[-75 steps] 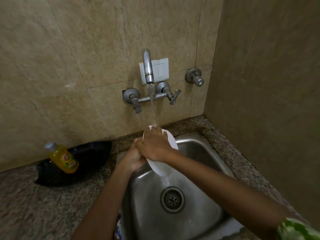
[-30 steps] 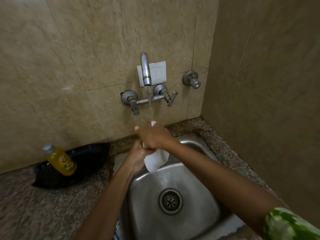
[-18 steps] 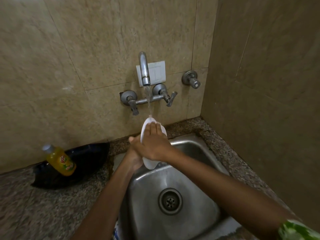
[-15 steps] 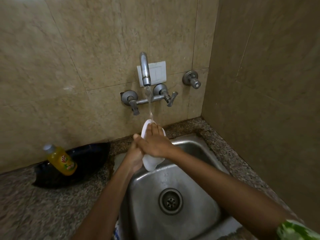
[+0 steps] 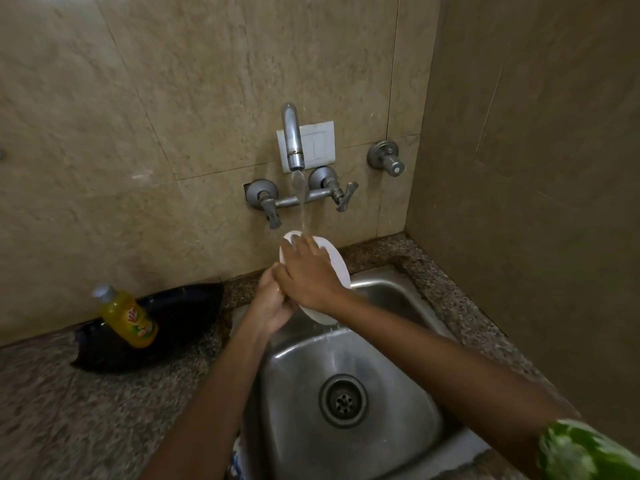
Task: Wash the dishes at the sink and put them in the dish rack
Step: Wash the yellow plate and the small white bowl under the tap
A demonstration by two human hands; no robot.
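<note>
A small white plate [image 5: 334,263] stands tilted on edge over the back of the steel sink [image 5: 398,344], under the running water from the tap [image 5: 292,140]. My left hand [image 5: 273,304] grips the plate's lower left rim from below. My right hand [image 5: 306,273] lies flat across the plate's face with fingers straight, pointing up towards the stream. Most of the plate's face is hidden by my right hand. No dish rack is in view.
A yellow dish-soap bottle [image 5: 130,318] leans on a black plastic bag [image 5: 173,327] on the granite counter left of the sink. A drain [image 5: 343,400] sits mid-basin. Tiled walls close in behind and at the right, with a valve knob [image 5: 389,161].
The plate has been turned and rubbed under the stream; its face now shows broader to the right than half a second ago. My right hand has slid over it.
</note>
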